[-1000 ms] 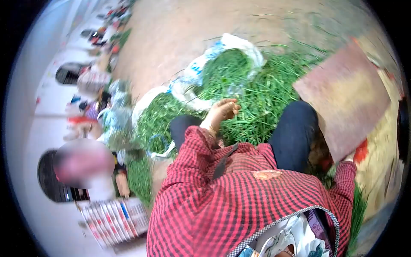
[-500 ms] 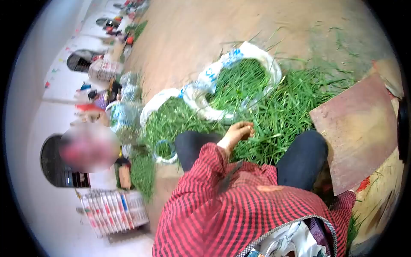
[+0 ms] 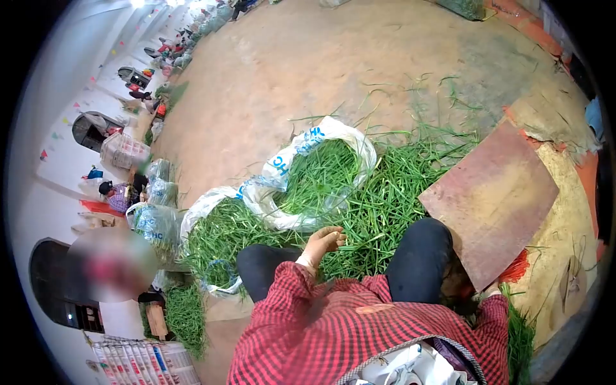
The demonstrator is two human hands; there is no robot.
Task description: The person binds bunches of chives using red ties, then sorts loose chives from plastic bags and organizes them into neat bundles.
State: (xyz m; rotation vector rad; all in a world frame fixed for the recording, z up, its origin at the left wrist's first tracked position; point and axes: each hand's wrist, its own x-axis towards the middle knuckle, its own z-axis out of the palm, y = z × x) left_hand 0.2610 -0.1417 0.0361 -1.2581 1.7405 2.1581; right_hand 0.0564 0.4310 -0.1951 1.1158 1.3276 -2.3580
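Note:
My left hand hovers just above a heap of long green leafy stalks between my knees. Its fingers are curled together, and whatever they may hold is too small to make out. Only a sliver of my right hand shows, beside the lower corner of a worn reddish board; its fingers are hidden. Beyond my left hand, a white plastic bag with blue lettering has its rim rolled open around more greens. A second white bag of greens stands to its left.
Brown floor stretches ahead, with stray stalks scattered on it. Along the left wall are other people, bagged bundles and a striped woven bag. Yellowish sacking and red netting lie right of the board.
The camera view has shifted, so the bags, greens and board sit further left and lower. My left hand stays above the heap with curled fingers; my right hand stays by the board's corner.

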